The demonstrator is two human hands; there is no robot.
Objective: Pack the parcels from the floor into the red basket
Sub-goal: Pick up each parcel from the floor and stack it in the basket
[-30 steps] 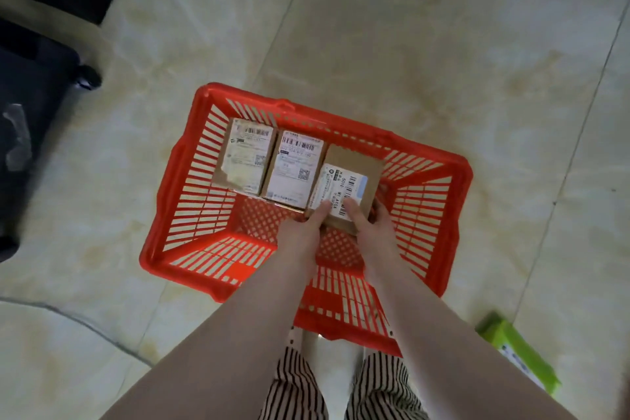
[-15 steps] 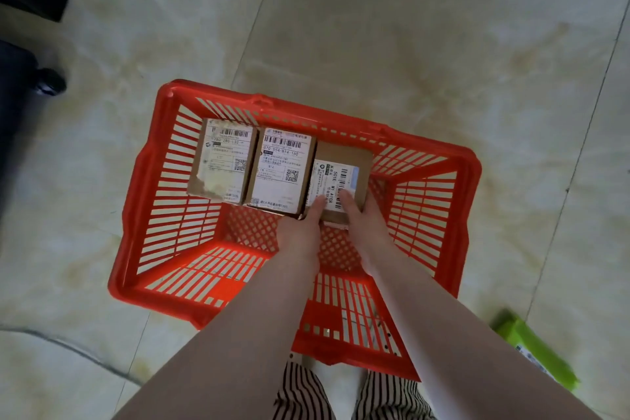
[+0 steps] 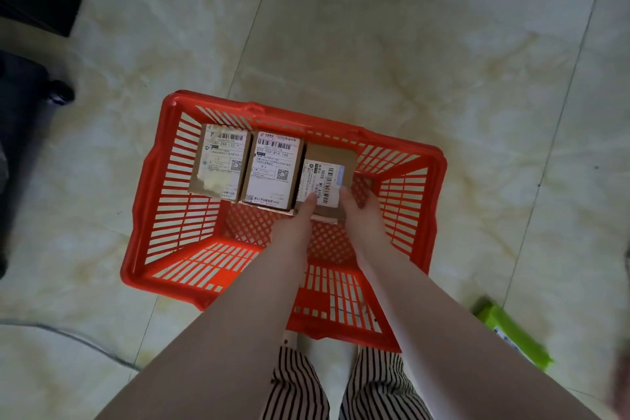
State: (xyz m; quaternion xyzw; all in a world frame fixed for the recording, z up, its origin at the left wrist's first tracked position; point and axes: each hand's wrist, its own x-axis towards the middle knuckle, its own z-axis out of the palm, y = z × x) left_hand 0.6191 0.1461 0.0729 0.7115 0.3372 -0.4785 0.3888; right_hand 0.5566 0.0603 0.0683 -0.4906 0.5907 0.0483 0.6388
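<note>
done: two labelled parcels (image 3: 245, 169) in red basket (image 3: 439, 160) | now: left hand (image 3: 300, 218) and right hand (image 3: 361, 211) grasp third parcel (image 3: 327, 181) beside them | left: green parcel (image 3: 511, 334) on floor (image 3: 375, 44)

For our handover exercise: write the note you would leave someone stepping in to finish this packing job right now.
Left hand and right hand both hold the third parcel at its near edge, setting it into the red basket.
Two labelled parcels, and, already stand side by side along the far wall.
Left: let go of the third parcel, then fetch the green package from the floor at right, if it counts as a parcel.
</note>
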